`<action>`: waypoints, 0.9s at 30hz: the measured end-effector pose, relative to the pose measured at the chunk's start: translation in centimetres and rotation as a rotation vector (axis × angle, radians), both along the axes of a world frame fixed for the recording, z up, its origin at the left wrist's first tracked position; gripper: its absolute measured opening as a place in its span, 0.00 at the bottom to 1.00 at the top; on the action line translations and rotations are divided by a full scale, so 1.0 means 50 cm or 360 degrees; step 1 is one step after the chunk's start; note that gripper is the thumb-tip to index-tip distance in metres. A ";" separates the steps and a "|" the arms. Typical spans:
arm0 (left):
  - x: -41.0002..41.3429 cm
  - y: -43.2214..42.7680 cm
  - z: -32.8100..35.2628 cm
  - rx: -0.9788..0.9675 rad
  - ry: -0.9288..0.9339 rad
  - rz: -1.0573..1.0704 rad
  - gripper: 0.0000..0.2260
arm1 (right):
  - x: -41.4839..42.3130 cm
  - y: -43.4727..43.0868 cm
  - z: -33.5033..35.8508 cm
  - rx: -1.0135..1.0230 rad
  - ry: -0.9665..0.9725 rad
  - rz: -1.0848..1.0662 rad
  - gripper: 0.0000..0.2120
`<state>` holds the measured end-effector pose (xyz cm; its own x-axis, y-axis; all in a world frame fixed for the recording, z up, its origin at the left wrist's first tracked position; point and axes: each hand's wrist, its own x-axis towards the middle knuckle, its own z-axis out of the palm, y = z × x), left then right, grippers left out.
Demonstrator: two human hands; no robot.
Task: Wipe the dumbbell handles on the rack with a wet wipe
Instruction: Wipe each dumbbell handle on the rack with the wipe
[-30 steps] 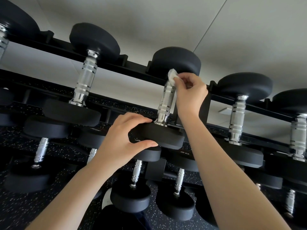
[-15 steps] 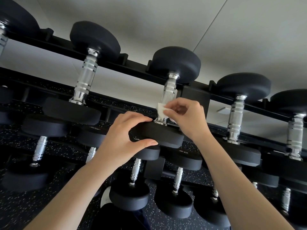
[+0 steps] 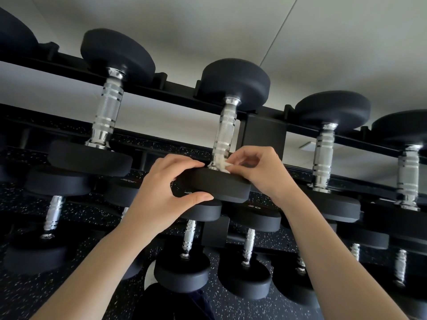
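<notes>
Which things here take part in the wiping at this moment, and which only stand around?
In use: wet wipe, pinched by the right hand; middle dumbbell handle, the wipe at its lower end; its near head, gripped by the left hand.
Standing by: left dumbbell; right dumbbell; lower-row dumbbells; rack post; speckled floor.

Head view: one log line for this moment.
left hand grips black dumbbell head | right hand pinches white wet wipe at chrome handle base

- My left grip [image 3: 161, 192] and right grip [image 3: 261, 172] are bare; the left thumbnail [image 3: 204, 197] is plain.
- My left forearm [image 3: 92, 269] and right forearm [image 3: 335, 262] run bare to the frame's lower edge.
- Bottom centre: dark clothing [image 3: 166, 304], garment unclear.
</notes>
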<state>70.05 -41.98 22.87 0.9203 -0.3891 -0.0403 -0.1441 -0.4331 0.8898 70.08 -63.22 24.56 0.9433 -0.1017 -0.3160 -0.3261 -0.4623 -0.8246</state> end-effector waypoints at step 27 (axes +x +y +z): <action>0.003 0.004 -0.002 0.0027 0.0025 -0.0032 0.23 | 0.024 0.026 -0.056 0.0809 0.0058 -0.1037 0.05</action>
